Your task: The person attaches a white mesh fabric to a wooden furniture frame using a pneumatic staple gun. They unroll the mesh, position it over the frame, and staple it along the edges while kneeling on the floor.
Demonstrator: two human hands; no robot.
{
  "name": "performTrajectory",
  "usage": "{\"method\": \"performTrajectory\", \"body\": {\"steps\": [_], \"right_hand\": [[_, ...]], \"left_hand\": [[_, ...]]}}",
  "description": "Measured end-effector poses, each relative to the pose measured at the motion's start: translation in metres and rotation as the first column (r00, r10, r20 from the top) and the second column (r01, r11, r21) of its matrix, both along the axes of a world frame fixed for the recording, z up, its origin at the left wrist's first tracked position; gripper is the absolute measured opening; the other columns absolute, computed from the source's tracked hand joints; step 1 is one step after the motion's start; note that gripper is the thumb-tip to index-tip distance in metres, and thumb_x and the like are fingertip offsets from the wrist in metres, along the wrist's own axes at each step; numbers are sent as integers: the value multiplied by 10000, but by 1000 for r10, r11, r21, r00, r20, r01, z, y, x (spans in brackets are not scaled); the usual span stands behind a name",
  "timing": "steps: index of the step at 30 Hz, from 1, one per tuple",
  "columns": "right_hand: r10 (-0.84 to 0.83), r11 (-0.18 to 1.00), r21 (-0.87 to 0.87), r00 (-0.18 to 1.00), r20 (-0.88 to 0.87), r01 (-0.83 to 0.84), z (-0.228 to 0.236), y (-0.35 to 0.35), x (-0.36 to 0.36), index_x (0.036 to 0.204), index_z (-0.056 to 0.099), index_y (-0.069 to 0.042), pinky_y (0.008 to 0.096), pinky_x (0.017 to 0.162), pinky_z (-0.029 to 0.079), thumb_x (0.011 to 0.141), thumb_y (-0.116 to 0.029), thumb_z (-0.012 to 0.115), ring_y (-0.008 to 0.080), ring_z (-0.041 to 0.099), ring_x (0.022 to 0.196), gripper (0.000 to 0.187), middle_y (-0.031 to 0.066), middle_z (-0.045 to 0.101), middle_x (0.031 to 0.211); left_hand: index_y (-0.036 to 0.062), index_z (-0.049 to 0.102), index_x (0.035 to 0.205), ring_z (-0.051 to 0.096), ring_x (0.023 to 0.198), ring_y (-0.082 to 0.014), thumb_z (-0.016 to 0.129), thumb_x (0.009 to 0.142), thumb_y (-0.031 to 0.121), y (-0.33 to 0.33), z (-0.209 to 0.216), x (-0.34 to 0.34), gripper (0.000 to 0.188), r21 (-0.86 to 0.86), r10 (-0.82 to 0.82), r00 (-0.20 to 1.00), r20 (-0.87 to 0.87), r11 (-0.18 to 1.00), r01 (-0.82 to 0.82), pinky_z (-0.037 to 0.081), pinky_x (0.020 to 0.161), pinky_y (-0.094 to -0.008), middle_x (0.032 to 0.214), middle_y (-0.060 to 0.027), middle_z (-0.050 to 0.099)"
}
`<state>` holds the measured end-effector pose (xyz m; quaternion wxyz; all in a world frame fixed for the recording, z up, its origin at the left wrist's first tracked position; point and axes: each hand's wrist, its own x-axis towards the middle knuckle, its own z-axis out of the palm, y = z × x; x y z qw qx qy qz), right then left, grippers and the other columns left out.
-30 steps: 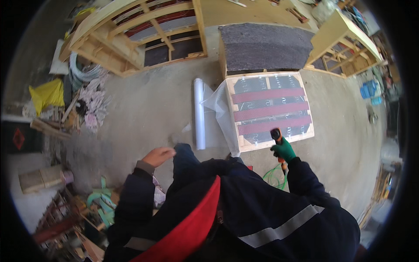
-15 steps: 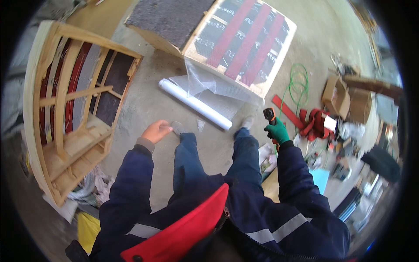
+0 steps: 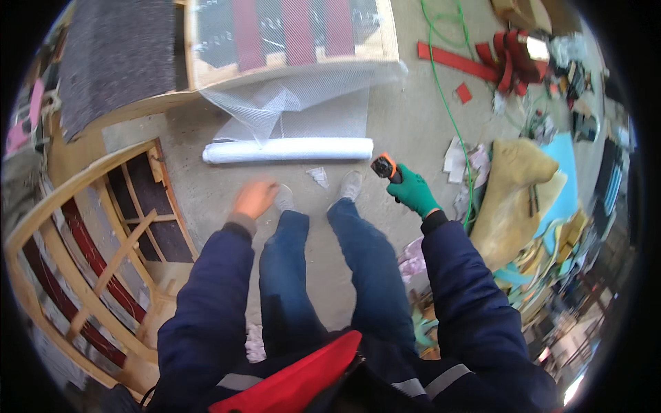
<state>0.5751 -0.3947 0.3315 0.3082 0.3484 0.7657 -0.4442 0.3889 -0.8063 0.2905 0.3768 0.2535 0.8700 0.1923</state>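
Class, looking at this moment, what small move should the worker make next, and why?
Probably reach the left hand down to the white roll: that hand looks empty, the roll lies on the floor just ahead, and mesh runs from it to the wooden frame, while the gloved right hand holds a black-and-orange tool.

A wooden frame is resting at the left. At the right, red webbing is lying heaped near a small red scrap; a tan piece, perhaps foam, is partly covering a blue sheet.
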Motion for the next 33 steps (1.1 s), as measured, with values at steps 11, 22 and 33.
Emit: {"method": "performTrajectory", "body": {"steps": [11,22,33], "right_hand": [[-29,992,119,996,-85,39,-126,24,2,1341,609,-72,489,727,546,850,-212,684,414,734,811,516,228,715,864],[60,966,260,988,-140,-22,-111,60,-40,1337,634,-72,428,734,553,842,-206,717,344,745,794,520,201,716,866],[-240,971,-54,956,-168,234,-98,76,-76,1139,680,-48,284,483,436,839,-216,706,86,594,598,344,29,623,745]], "left_hand": [[88,643,1392,583,1326,-356,742,917,230,198,-301,-110,505,152,-48,897,-439,980,127,473,1110,-478,1388,-147,666],[53,560,1454,507,1386,-408,745,921,194,224,-411,-164,582,75,-63,833,-549,989,124,423,1142,-556,1482,-194,544],[14,581,950,630,1119,-399,665,815,33,166,-284,-35,159,458,-197,790,-581,723,517,492,935,-531,1174,-191,652]]}}
